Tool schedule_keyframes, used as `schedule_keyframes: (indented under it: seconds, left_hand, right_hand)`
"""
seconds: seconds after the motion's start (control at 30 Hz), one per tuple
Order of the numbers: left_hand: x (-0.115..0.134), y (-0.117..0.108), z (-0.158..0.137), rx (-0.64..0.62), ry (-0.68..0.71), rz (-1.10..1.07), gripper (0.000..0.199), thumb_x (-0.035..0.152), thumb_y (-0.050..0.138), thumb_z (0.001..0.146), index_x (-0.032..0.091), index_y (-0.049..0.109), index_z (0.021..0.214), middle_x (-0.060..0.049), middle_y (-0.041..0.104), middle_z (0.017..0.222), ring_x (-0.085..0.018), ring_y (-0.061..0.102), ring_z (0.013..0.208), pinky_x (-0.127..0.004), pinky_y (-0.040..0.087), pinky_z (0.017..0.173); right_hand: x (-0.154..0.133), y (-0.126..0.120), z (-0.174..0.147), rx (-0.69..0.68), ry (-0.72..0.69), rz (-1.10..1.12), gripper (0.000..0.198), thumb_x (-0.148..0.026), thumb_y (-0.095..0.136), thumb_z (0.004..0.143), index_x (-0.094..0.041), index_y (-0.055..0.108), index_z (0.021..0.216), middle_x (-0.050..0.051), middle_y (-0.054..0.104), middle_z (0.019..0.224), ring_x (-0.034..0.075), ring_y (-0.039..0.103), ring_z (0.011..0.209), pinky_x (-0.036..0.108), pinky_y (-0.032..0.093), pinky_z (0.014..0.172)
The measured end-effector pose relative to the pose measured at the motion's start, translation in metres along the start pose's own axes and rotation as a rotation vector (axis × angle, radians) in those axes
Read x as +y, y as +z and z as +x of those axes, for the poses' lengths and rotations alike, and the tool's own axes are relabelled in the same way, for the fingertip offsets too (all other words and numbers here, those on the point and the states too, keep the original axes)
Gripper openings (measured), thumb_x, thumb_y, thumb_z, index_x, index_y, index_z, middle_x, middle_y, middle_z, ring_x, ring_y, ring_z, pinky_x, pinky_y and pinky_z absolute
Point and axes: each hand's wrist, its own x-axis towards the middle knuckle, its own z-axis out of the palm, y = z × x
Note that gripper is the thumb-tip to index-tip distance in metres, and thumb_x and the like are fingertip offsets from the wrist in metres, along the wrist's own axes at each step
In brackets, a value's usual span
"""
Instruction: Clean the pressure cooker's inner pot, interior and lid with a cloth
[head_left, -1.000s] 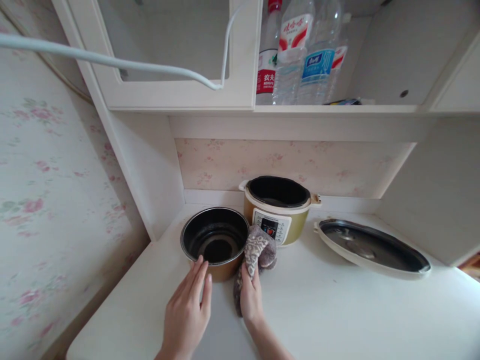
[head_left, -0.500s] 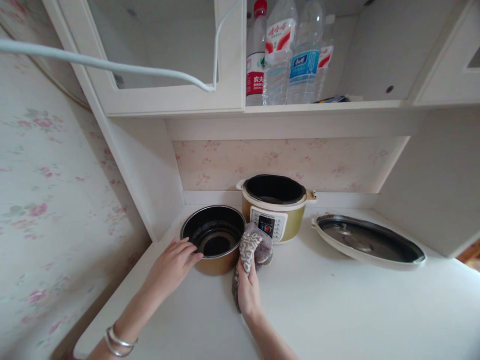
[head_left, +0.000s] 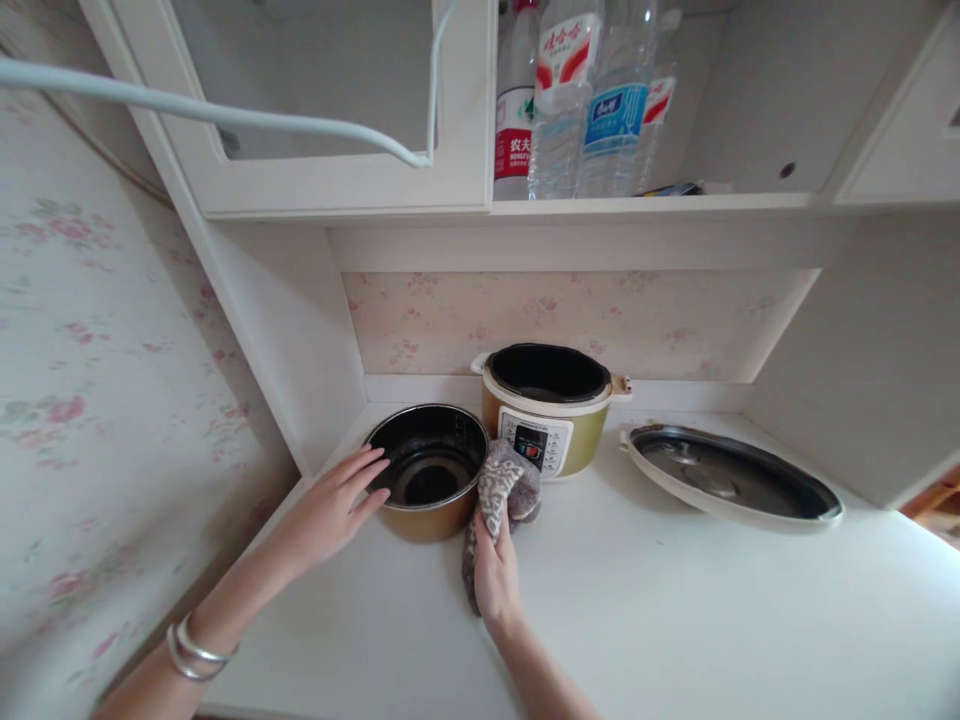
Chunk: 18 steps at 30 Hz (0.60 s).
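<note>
A round inner pot (head_left: 431,522), black inside and gold-brown outside, stands on the white counter. My left hand (head_left: 341,503) is at its left rim, fingers apart; whether the fingertips touch the rim I cannot tell. Bunched in my right hand (head_left: 496,580) is a grey-brown patterned cloth (head_left: 504,485), close to the pot's right side. Behind the cloth sits the green and white rice cooker body (head_left: 586,445), uncovered, its dark inside showing. The cloth hides part of its control panel.
A detached oval-looking lid (head_left: 731,480) lies underside up on the counter (head_left: 675,630) at right. Overhead, a cabinet shelf holds several plastic bottles (head_left: 559,110). A white cable (head_left: 225,112) crosses the upper left, before the cabinet door.
My left hand has shifted left and its fingers have spread wider at the pot's rim. My right hand still grips the cloth in nearly the same place. The view has tilted slightly.
</note>
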Motion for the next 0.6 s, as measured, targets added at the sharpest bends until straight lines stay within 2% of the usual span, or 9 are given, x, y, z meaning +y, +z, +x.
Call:
schedule_keyframes:
  seconds: [0.07, 0.13, 0.23, 0.3, 0.37, 0.4, 0.5, 0.6]
  left_hand:
    - [-0.016, -0.001, 0.004, -0.083, -0.011, 0.014, 0.038, 0.039, 0.072, 0.073, 0.026, 0.071, 0.109, -0.005, 0.066, 0.122, -0.03, 0.051, 0.125, -0.044, 0.026, 0.114]
    - [-0.017, 0.009, 0.001, -0.106, -0.008, 0.041, 0.03, 0.038, 0.07, 0.075, 0.028, 0.073, 0.102, -0.004, 0.071, 0.111, -0.03, 0.053, 0.123, -0.044, 0.028, 0.113]
    - [0.005, 0.037, -0.012, 0.025, -0.02, 0.075, 0.023, 0.037, 0.068, 0.077, 0.03, 0.074, 0.099, -0.004, 0.072, 0.106, -0.032, 0.051, 0.124, -0.046, 0.029, 0.112]
    - [0.027, 0.056, -0.021, 0.125, -0.045, 0.037, 0.026, 0.036, 0.068, 0.078, 0.028, 0.073, 0.103, -0.006, 0.071, 0.109, -0.033, 0.052, 0.124, -0.048, 0.027, 0.113]
    - [0.047, 0.071, -0.029, 0.145, -0.056, -0.037, 0.033, 0.033, 0.065, 0.081, 0.028, 0.069, 0.113, -0.006, 0.067, 0.118, -0.031, 0.054, 0.122, -0.047, 0.027, 0.114]
    - [0.054, 0.075, -0.033, 0.114, -0.046, -0.056, 0.036, 0.032, 0.063, 0.083, 0.029, 0.066, 0.119, -0.005, 0.064, 0.124, -0.03, 0.054, 0.122, -0.045, 0.029, 0.114]
    - [0.061, 0.071, -0.04, -0.048, 0.049, -0.023, 0.038, 0.028, 0.053, 0.089, 0.031, 0.06, 0.127, -0.002, 0.056, 0.135, -0.024, 0.053, 0.124, -0.038, 0.039, 0.108]
    - [0.05, 0.047, -0.038, -0.129, 0.164, 0.026, 0.035, 0.026, 0.048, 0.092, 0.03, 0.062, 0.123, -0.001, 0.057, 0.134, -0.021, 0.056, 0.12, -0.033, 0.046, 0.102]
  right_hand:
    - [0.002, 0.0, 0.0, -0.006, 0.019, 0.002, 0.061, -0.052, 0.055, 0.085, -0.027, 0.045, 0.139, -0.001, 0.042, 0.146, 0.022, 0.026, 0.141, 0.038, 0.012, 0.118]
    - [0.002, 0.0, 0.0, -0.01, 0.006, 0.002, 0.06, -0.052, 0.054, 0.086, -0.027, 0.045, 0.14, -0.001, 0.042, 0.146, 0.022, 0.027, 0.14, 0.037, 0.013, 0.118]
    - [0.0, 0.002, -0.001, -0.019, -0.023, -0.006, 0.056, -0.049, 0.052, 0.088, -0.029, 0.044, 0.14, -0.003, 0.041, 0.147, 0.02, 0.027, 0.14, 0.036, 0.012, 0.118]
    - [-0.002, 0.002, -0.001, -0.021, -0.034, -0.005, 0.055, -0.047, 0.053, 0.089, -0.031, 0.043, 0.14, -0.003, 0.041, 0.147, 0.019, 0.027, 0.14, 0.035, 0.012, 0.118]
    - [-0.004, 0.002, -0.001, -0.015, -0.037, 0.001, 0.056, -0.048, 0.053, 0.088, -0.03, 0.044, 0.14, -0.003, 0.041, 0.146, 0.02, 0.027, 0.14, 0.036, 0.013, 0.118]
    - [-0.004, 0.002, -0.001, -0.009, -0.037, 0.006, 0.056, -0.049, 0.053, 0.088, -0.029, 0.044, 0.14, -0.002, 0.041, 0.147, 0.02, 0.027, 0.14, 0.036, 0.014, 0.118]
    - [-0.005, -0.001, 0.0, -0.008, -0.038, 0.015, 0.059, -0.051, 0.051, 0.089, -0.028, 0.04, 0.142, -0.002, 0.039, 0.148, 0.02, 0.026, 0.141, 0.037, 0.013, 0.118]
    - [-0.002, -0.002, 0.001, -0.02, -0.028, 0.004, 0.059, -0.05, 0.049, 0.09, -0.028, 0.038, 0.144, -0.002, 0.037, 0.149, 0.019, 0.025, 0.141, 0.036, 0.011, 0.118]
